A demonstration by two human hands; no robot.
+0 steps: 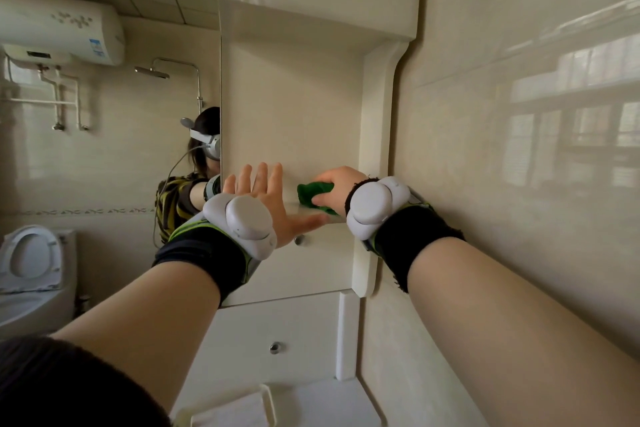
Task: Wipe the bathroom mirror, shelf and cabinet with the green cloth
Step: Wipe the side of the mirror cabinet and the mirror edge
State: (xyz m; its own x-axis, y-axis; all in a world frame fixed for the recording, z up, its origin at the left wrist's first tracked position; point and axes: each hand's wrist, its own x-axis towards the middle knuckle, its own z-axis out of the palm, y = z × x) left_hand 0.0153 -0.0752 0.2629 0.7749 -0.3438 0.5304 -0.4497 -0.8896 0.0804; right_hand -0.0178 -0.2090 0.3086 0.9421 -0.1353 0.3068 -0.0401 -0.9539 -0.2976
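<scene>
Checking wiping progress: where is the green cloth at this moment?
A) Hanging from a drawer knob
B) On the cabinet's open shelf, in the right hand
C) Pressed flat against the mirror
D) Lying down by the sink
B: the right hand grips the green cloth on the shelf, to the right of the mirror.

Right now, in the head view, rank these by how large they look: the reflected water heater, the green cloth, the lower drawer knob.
Largest: water heater.
Next: green cloth, though partly covered.
Smallest: lower drawer knob.
The gaps are clear, so there are no ties.
</scene>
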